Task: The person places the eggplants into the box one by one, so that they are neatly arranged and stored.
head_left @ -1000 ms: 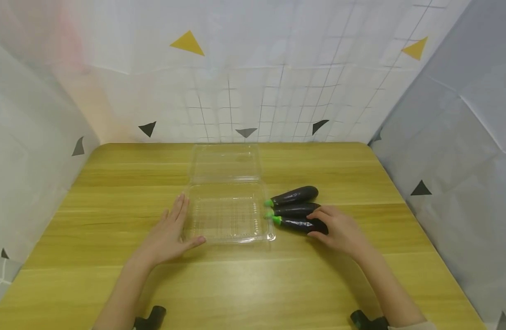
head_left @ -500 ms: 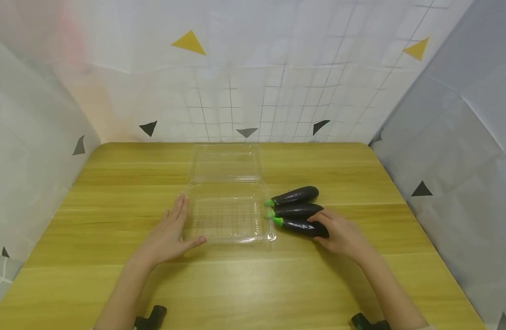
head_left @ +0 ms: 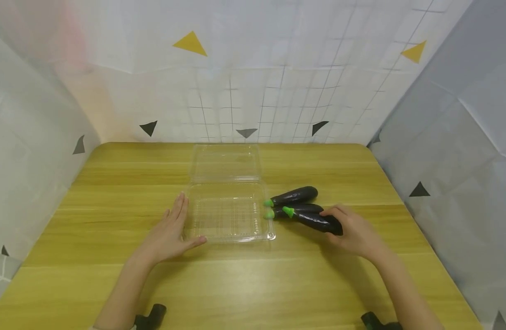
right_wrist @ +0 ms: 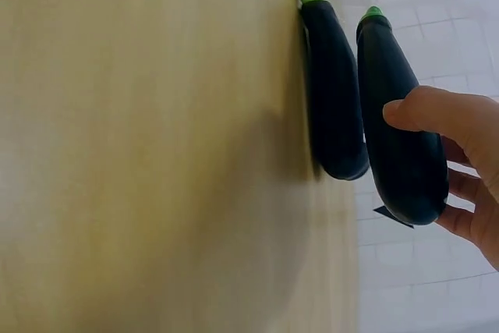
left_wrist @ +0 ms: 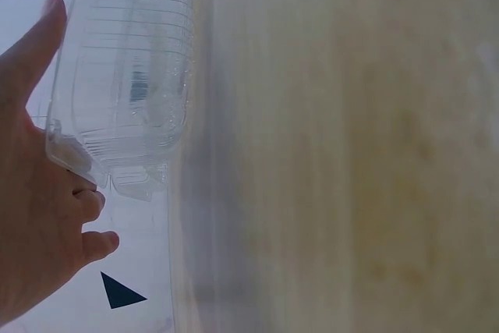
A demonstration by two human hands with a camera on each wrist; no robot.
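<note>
My right hand (head_left: 356,233) grips the thick end of a dark purple eggplant (head_left: 312,220) with a green cap. In the right wrist view, thumb and fingers hold this eggplant (right_wrist: 401,130) off the table. Behind it in the head view lie two more eggplants: a middle one (head_left: 304,207), partly covered by the held one, and a far one (head_left: 295,196). My left hand (head_left: 166,240) rests against the left side of a clear plastic clamshell box (head_left: 240,239), fingers straight and thumb along its front edge. The lid (head_left: 225,162) lies folded back.
A wood-grain table (head_left: 244,288) carries everything. White sheeting with triangle marks (head_left: 190,43) stands behind and on both sides. Black wrist mounts (head_left: 151,317) show at the bottom edge. The two lying eggplants point their green caps at the box's right side.
My right hand has taken the nearest eggplant, lifted it and moved it right, tilting it so its cap now overlaps the middle eggplant. The left hand and the box have stayed in place.
</note>
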